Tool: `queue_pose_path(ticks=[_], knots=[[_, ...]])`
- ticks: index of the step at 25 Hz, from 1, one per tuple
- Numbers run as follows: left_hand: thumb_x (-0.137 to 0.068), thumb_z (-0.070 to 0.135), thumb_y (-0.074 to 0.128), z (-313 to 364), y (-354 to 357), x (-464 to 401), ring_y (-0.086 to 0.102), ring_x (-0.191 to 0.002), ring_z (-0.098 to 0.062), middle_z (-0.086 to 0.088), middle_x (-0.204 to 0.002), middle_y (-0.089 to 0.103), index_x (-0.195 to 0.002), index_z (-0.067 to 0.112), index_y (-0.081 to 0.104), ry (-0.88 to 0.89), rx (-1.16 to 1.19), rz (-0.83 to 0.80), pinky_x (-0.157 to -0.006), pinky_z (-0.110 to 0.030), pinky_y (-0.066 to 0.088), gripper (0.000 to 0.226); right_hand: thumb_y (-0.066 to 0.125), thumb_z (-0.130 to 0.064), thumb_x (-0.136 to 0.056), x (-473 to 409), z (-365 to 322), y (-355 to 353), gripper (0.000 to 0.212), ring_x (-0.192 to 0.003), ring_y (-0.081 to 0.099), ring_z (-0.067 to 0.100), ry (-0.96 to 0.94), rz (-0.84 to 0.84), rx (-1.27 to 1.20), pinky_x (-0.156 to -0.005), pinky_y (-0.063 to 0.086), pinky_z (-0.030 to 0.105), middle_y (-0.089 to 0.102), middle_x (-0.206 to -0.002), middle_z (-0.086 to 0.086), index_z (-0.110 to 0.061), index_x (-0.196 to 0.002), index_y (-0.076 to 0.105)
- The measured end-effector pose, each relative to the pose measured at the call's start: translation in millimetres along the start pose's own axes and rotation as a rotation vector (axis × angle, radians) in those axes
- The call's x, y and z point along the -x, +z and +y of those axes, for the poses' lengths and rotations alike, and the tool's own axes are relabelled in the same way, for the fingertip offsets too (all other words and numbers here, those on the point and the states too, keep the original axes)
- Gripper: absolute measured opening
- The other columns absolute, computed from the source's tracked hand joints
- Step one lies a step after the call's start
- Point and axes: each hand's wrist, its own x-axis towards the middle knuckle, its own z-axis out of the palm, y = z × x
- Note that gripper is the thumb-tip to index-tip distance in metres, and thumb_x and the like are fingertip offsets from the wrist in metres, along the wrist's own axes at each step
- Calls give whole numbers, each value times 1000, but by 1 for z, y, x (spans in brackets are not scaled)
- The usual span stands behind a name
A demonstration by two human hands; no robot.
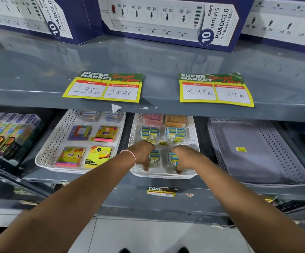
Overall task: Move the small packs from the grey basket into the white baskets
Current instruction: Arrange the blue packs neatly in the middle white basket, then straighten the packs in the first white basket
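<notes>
While curled, hands [144,152] seemingly grip packs [154,156] — apart.

My two arms are bare from the bottom edge of the view up to the hands, with no sleeves showing anywhere along them. Around my left wrist sits a thin pale pink and white string bracelet [129,154], a slim band of one or two strands that crosses the wrist just below my left hand [144,152]. My right hand [185,155] and its wrist carry nothing: no band, no watch, no ring that I can make out. Whether my nails are painted is too small to tell. At the very bottom, two dark rounded shoe tips [125,250] peek over the pale floor.
</notes>
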Motion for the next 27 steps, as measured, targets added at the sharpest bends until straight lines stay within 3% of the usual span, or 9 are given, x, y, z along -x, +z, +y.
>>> queue_pose_path(ticks=[2,4,7,9,11,14,16,20,27], knots=[[-58,30,95,-4,-1,12,49,-128,-29,-9,-144,50,-146,14,41,15,165,38,-106,-32,40,105,84,-21,-66,5,-3,-3,93,-126,50,32,7,12,-48,-105,45,43,50,-141,11,-21,-146,36],[-65,34,91,-17,-6,35,48,-130,-21,-2,-145,49,-148,17,39,-7,497,193,-103,-24,38,99,82,-31,-71,15,-18,-11,99,-136,41,29,-22,140,-255,-113,35,44,41,-150,9,-20,-151,25],[-88,40,70,-68,-8,74,58,-96,-11,10,-109,65,-118,26,62,-251,1046,590,-80,-20,40,34,71,-31,-85,33,-81,-24,62,-129,51,20,-132,368,-1004,-109,40,34,53,-142,7,-11,-139,48],[-93,50,59,-126,-1,90,54,-78,-18,2,-86,66,-97,17,68,-557,1349,734,-69,-28,40,34,62,-26,-93,30,-135,-25,43,-127,53,23,-152,154,-1586,-112,39,37,56,-138,15,-6,-130,55],[-92,64,47,-177,14,101,55,-73,-22,-5,-87,64,-99,9,65,-726,1472,646,-67,-32,43,59,54,-33,-96,19,-179,-23,55,-138,41,30,-138,-131,-1853,-117,31,42,43,-148,19,-3,-141,43],[-95,67,35,-206,32,104,55,-70,-24,-9,-86,60,-112,2,59,-717,1570,409,-66,-31,46,72,48,-42,-97,-6,-224,-20,63,-146,28,29,-35,-217,-1909,-118,25,44,30,-157,15,-14,-150,31],[-95,68,33,-201,29,104,60,-81,-28,-12,-95,62,-112,3,55,-666,1576,329,-78,-39,52,71,51,-48,-94,-30,-238,-12,53,-127,55,29,83,-155,-1891,-105,45,47,54,-141,14,-21,-140,49],[-98,61,32,-194,20,97,60,-74,-27,-13,-88,62,-106,3,55,-630,1556,249,-76,-37,54,64,54,-61,-83,-64,-256,1,48,-99,71,32,240,-103,-1782,-94,53,54,71,-116,14,-29,-118,65],[-95,70,28,-188,18,95,54,-66,-23,-7,-77,55,-85,12,52,-608,1537,212,-83,-41,52,63,49,-58,-89,-64,-260,4,48,-98,71,33,301,-133,-1810,-96,51,52,72,-110,16,-24,-120,60]])
